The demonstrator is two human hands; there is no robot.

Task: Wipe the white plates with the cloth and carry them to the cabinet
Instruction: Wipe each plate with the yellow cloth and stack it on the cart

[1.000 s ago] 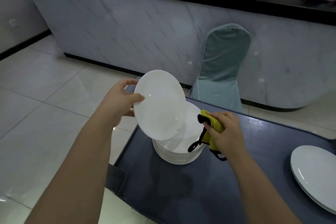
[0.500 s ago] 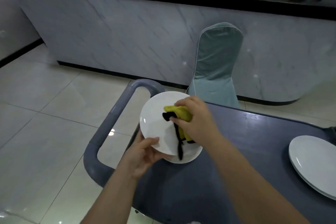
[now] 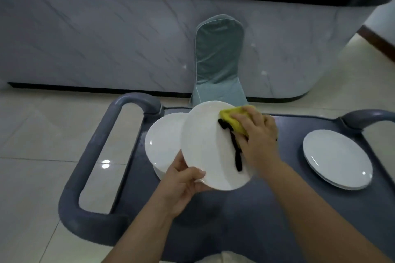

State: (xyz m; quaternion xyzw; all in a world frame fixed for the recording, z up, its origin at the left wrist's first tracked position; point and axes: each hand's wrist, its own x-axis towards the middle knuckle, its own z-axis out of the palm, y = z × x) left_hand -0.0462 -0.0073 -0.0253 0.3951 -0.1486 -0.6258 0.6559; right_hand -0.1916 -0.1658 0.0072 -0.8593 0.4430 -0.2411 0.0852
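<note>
A left hand [image 3: 183,181] pinches a white plate [image 3: 205,147] by its rim above a grey cart [image 3: 277,209]; the right hand [image 3: 256,136], fingers curled, presses a yellow cloth [image 3: 233,117] to it.

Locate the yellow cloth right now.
Head view, centre-right: the yellow cloth is under the right hand, pressed on the upper right of the white plate that the left hand holds over the plate stack.

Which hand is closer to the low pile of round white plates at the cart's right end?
Right. The right hand, holding the yellow cloth, is left of the low pile; the left hand, gripping the raised white plate, is farther left.
</note>
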